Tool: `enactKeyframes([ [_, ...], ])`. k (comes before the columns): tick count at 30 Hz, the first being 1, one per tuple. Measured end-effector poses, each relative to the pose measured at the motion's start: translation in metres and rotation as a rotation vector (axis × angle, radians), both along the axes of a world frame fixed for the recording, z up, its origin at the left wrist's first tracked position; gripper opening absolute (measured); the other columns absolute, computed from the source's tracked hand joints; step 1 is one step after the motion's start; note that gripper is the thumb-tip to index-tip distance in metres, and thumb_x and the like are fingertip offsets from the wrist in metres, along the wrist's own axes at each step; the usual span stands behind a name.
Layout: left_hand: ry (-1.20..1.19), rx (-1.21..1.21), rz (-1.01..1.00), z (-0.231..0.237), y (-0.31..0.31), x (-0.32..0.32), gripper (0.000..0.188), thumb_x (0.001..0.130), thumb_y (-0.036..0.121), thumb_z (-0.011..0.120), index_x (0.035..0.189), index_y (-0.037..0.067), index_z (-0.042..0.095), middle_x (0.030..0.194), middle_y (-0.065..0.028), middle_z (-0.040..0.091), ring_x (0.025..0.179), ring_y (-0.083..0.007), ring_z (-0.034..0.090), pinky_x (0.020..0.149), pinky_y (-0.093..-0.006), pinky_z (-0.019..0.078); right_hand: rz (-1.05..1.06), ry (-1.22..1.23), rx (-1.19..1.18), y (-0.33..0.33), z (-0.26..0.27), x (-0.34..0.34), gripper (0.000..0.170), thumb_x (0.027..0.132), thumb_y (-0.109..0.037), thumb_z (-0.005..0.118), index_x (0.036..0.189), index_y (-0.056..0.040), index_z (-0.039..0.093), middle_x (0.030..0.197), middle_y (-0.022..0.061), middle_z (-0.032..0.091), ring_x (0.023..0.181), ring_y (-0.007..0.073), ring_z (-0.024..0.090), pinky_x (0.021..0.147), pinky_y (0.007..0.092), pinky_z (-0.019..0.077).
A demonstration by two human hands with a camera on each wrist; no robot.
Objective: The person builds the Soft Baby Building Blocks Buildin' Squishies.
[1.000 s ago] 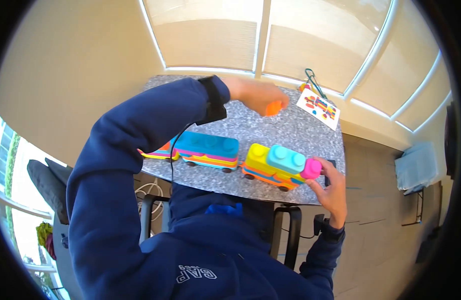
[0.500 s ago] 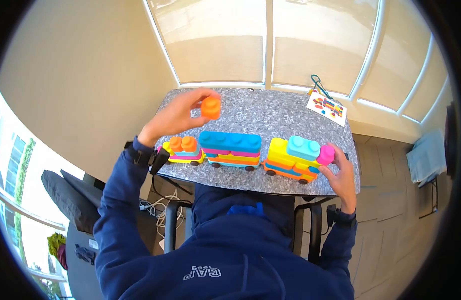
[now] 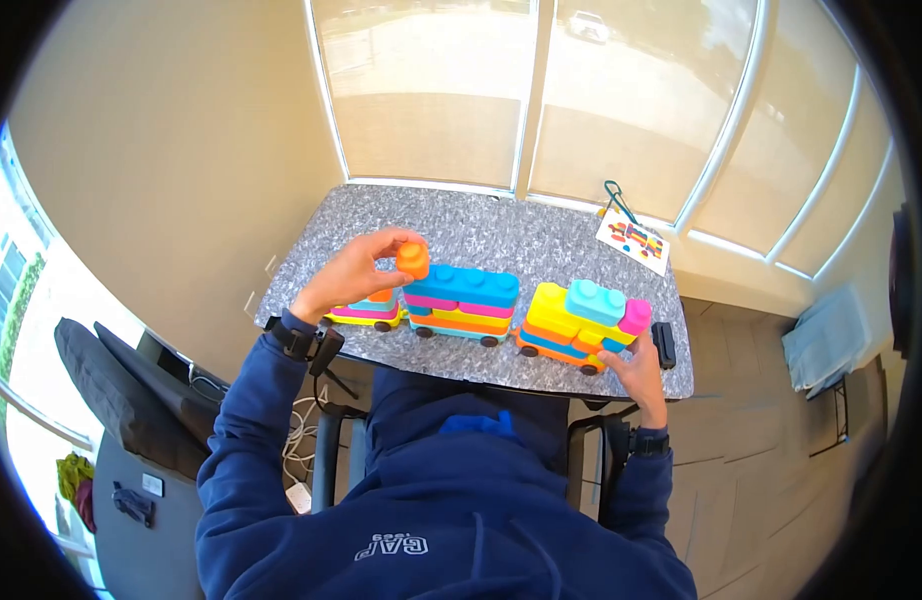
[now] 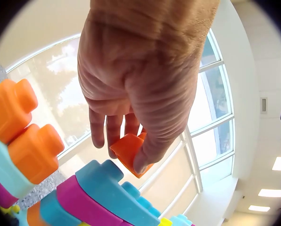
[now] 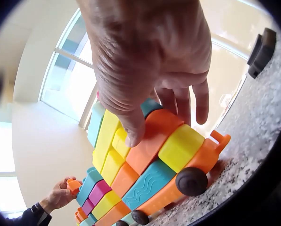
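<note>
My left hand (image 3: 353,275) pinches an orange block (image 3: 413,261) just above the left end of the middle wagon's long blue block (image 3: 471,285); the left wrist view shows the orange block (image 4: 129,151) between thumb and fingers, over the blue studs. Behind that hand, a small wagon (image 3: 366,314) with orange blocks is partly hidden. My right hand (image 3: 641,377) grips the right end of the right wagon (image 3: 551,318), below a pink block (image 3: 635,317). In the right wrist view, my right thumb lies on the wagon's side, near a yellow block (image 5: 181,147).
At the back right of the speckled table (image 3: 421,212) lie a picture card (image 3: 633,242) and a green looped item (image 3: 619,199). A dark object (image 3: 664,345) sits near the right edge. The three wagons stand in a row along the front.
My left hand has come from the back of the table to the left and then down to the middle wagon with the orange block. My right hand has shifted lower on the right wagon.
</note>
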State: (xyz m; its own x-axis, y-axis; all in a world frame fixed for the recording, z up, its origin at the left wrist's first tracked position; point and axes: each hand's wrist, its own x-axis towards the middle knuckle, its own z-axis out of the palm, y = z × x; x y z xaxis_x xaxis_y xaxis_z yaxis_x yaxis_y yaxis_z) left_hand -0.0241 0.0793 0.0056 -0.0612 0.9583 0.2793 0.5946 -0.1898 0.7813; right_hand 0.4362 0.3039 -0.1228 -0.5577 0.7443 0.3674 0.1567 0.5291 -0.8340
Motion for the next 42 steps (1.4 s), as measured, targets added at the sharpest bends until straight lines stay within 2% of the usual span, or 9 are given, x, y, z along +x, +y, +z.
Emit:
enactKeyframes([
  [4, -0.064, 0.015, -0.019, -0.006, 0.003, 0.002, 0.052, 0.093, -0.003, 0.079, 0.143, 0.004, 0.065, 0.137, -0.0113, 0.071, 0.131, -0.0231, 0.069, 0.122, -0.0403, 0.0501, -0.008, -0.038, -0.041, 0.004, -0.003, 0.001, 0.064, 0.085, -0.005, 0.091, 0.141, 0.0005, 0.06, 0.129, 0.0138, 0.076, 0.119, 0.0248, 0.074, 0.103, 0.0412, 0.058],
  [7, -0.097, -0.026, -0.028, -0.009, 0.005, -0.002, 0.056, 0.093, -0.006, 0.079, 0.146, 0.003, 0.063, 0.141, -0.0095, 0.068, 0.135, -0.0207, 0.065, 0.123, -0.0397, 0.0483, -0.005, -0.09, -0.078, 0.007, -0.002, 0.004, 0.063, 0.085, -0.006, 0.093, 0.14, 0.0007, 0.062, 0.126, 0.0138, 0.078, 0.116, 0.0248, 0.075, 0.1, 0.0417, 0.0594],
  [11, -0.035, -0.045, -0.03, -0.009, 0.005, -0.003, 0.056, 0.094, -0.005, 0.078, 0.147, 0.003, 0.062, 0.142, -0.0101, 0.068, 0.135, -0.0213, 0.065, 0.123, -0.0401, 0.0481, 0.01, -0.18, -0.088, 0.004, 0.007, 0.005, 0.062, 0.084, -0.008, 0.094, 0.137, 0.001, 0.064, 0.123, 0.0136, 0.079, 0.111, 0.0253, 0.077, 0.097, 0.042, 0.0608],
  [14, -0.038, -0.064, -0.029, -0.009, 0.005, -0.003, 0.054, 0.094, -0.002, 0.079, 0.146, 0.004, 0.063, 0.141, -0.0119, 0.069, 0.134, -0.0232, 0.067, 0.121, -0.0408, 0.0505, 0.033, -0.22, -0.069, 0.01, 0.002, 0.006, 0.062, 0.084, -0.01, 0.095, 0.137, 0.0014, 0.064, 0.124, 0.0143, 0.078, 0.111, 0.0263, 0.077, 0.096, 0.0417, 0.0608],
  [22, -0.056, -0.106, -0.067, -0.021, 0.006, -0.014, 0.059, 0.099, 0.004, 0.078, 0.155, 0.004, 0.057, 0.147, -0.013, 0.068, 0.134, -0.0231, 0.066, 0.12, -0.04, 0.0507, 0.048, -0.24, -0.109, 0.008, -0.003, 0.008, 0.064, 0.083, -0.009, 0.095, 0.138, 0.0013, 0.063, 0.126, 0.0153, 0.078, 0.114, 0.0278, 0.076, 0.096, 0.0421, 0.0609],
  [28, 0.008, -0.1, -0.065, -0.018, 0.005, -0.011, 0.061, 0.1, 0.005, 0.077, 0.157, 0.006, 0.056, 0.147, -0.0123, 0.068, 0.132, -0.0234, 0.067, 0.118, -0.0411, 0.0518, 0.038, -0.251, -0.117, 0.007, -0.003, 0.007, 0.064, 0.083, -0.007, 0.094, 0.138, 0.0013, 0.063, 0.126, 0.0149, 0.078, 0.114, 0.028, 0.076, 0.096, 0.042, 0.0614],
  [38, -0.057, -0.126, -0.119, -0.024, 0.01, -0.015, 0.064, 0.1, 0.003, 0.075, 0.16, 0.01, 0.053, 0.151, -0.0116, 0.065, 0.135, -0.0233, 0.065, 0.119, -0.041, 0.0499, 0.019, -0.302, -0.095, 0.01, -0.008, 0.011, 0.062, 0.084, -0.006, 0.092, 0.138, 0.0017, 0.062, 0.124, 0.0167, 0.079, 0.112, 0.0284, 0.077, 0.095, 0.0414, 0.0625],
  [41, -0.054, -0.135, -0.102, -0.022, 0.007, -0.015, 0.069, 0.097, 0.008, 0.08, 0.161, 0.011, 0.053, 0.153, -0.0108, 0.064, 0.14, -0.0247, 0.062, 0.121, -0.0429, 0.0477, 0.025, -0.28, -0.118, 0.011, -0.009, 0.011, 0.06, 0.084, -0.006, 0.092, 0.136, 0.0019, 0.064, 0.122, 0.0167, 0.079, 0.111, 0.028, 0.077, 0.095, 0.0414, 0.0624],
  [42, 0.015, -0.093, -0.066, -0.022, 0.004, -0.018, 0.072, 0.095, 0.011, 0.083, 0.16, 0.011, 0.053, 0.154, -0.0102, 0.063, 0.142, -0.0257, 0.06, 0.122, -0.0438, 0.0467, 0.027, -0.28, -0.118, 0.012, -0.008, 0.011, 0.06, 0.084, -0.006, 0.092, 0.136, 0.0019, 0.064, 0.122, 0.0167, 0.079, 0.111, 0.028, 0.077, 0.095, 0.0414, 0.0624],
])
